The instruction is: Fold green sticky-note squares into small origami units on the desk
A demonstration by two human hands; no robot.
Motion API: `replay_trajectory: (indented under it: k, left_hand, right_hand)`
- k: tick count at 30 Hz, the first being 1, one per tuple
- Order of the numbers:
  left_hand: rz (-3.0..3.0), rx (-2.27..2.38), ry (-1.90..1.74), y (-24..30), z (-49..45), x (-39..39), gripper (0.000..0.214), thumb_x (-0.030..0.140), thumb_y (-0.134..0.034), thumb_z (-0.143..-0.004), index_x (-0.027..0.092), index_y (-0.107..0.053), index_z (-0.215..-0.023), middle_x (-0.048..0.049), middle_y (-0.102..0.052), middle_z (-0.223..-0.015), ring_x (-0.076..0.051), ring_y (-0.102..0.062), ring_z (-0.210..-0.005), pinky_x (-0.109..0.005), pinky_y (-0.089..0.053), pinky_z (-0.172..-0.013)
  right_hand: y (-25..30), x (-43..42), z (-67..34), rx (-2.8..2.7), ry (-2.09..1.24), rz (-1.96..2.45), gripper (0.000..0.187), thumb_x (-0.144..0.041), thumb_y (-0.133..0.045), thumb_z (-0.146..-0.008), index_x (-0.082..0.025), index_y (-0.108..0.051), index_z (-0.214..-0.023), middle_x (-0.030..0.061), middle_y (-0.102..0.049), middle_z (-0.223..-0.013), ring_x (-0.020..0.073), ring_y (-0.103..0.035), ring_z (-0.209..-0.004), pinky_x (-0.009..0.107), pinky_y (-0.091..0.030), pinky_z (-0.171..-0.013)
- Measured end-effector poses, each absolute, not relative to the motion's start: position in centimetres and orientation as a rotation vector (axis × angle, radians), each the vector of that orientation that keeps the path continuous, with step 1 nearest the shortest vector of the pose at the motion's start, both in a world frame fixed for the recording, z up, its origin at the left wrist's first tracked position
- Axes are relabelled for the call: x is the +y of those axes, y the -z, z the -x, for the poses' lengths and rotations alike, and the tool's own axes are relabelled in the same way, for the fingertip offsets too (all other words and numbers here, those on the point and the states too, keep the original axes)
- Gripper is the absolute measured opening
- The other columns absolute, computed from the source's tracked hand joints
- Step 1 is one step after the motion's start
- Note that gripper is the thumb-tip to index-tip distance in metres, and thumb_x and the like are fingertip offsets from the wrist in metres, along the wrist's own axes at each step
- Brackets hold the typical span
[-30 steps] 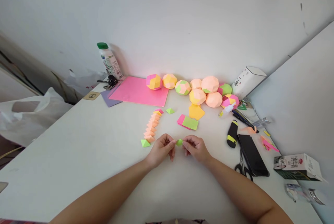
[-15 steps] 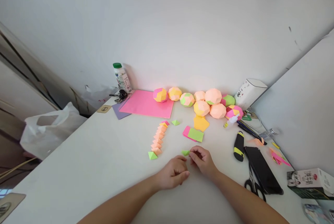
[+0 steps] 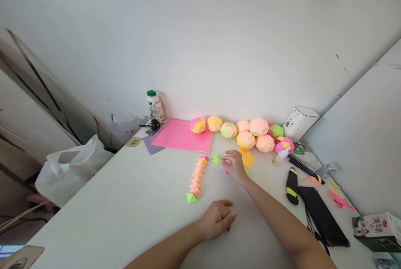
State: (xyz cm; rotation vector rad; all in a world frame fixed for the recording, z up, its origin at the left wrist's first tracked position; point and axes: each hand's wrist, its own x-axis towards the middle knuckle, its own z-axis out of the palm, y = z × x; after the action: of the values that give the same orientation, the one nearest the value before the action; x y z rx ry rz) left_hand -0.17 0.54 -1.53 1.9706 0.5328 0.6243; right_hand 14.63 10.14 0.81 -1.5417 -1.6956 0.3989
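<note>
My right hand (image 3: 235, 166) reaches over the table with its fingertips pinched at the edge of a small green folded paper piece (image 3: 216, 159). That piece sits against another green one, and the two overlap. Under the same hand, pink and green paper slips (image 3: 247, 171) are mostly covered. Nearer to me, my left hand (image 3: 216, 220) rests on the table, loosely curled with thumb and fingers apart and nothing in it. To its upper left runs a row of folded paper pieces (image 3: 196, 180), mostly peach, with a green piece (image 3: 191, 198) at the near end.
Faceted paper balls (image 3: 259, 127) line the wall, one on a pink sheet (image 3: 181, 137). A bottle (image 3: 156, 108) and keys (image 3: 153, 125) stand at the back left. On the right lie a utility knife (image 3: 292, 186), scissors (image 3: 316, 231), a phone (image 3: 326, 216) and a milk carton (image 3: 376, 231).
My right hand has carried the green folded piece away from me to the other green piece. My left hand stays near the front, now apart from the right. The view has shifted slightly.
</note>
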Motion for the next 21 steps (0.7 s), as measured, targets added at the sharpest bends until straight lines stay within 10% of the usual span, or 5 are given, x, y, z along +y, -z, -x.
replay_trajectory:
  k: [21]
  left_hand:
    - [-1.856,0.518,-0.665,1.5,0.1,0.6,0.069,0.05,-0.01,-0.092,0.018,-0.051,-0.046,0.0014,-0.051,-0.038,-0.01,-0.051,-0.045,-0.033,-0.036,-0.102]
  right_hand:
    - [1.0,12.8,-14.1,-1.777,-0.296,1.73,0.013,-0.02,-0.061,-0.078,-0.022,-0.074,-0.075,0.0093,-0.06,-0.098,0.0261,-0.045,-0.105,0.04,-0.039,-0.091]
